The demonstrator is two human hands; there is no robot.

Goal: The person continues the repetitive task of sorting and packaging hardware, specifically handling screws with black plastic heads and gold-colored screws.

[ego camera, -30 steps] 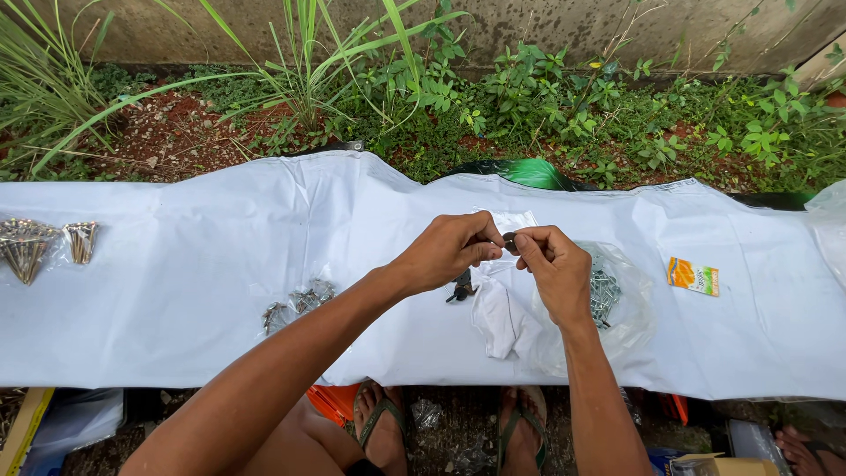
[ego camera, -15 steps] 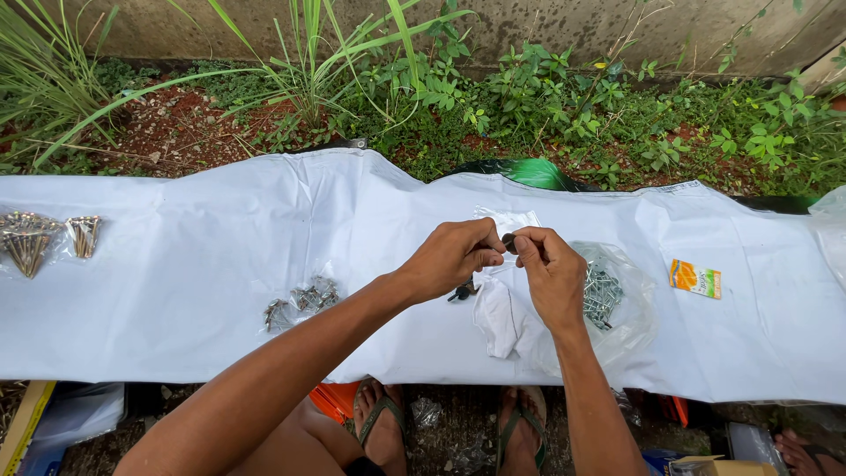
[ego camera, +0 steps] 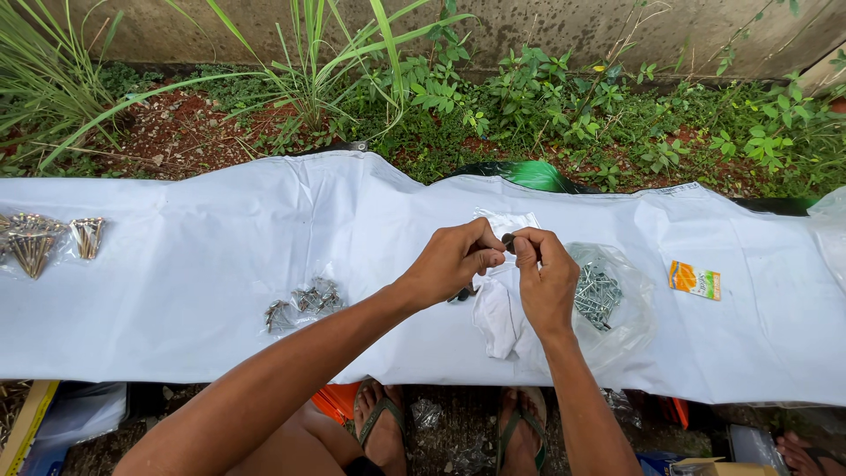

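My left hand [ego camera: 454,260] and my right hand [ego camera: 542,273] meet fingertip to fingertip above a white sheet [ego camera: 194,264], pinching a small dark object [ego camera: 508,238] between them. A thin clear plastic bag [ego camera: 500,313] hangs down from under my hands. Just right of my right hand lies a clear bag of grey screws [ego camera: 599,295]. A small dark piece [ego camera: 461,295] lies on the sheet under my left hand.
A small clear packet of screws [ego camera: 304,304] lies left of my arm. At the far left are bundles of nails [ego camera: 35,242]. An orange packet [ego camera: 694,279] rests on the right. Grass and weeds grow behind; my sandalled feet [ego camera: 520,432] show below.
My hands stay together at the same spot; only the fingers have shifted slightly around the small dark object.
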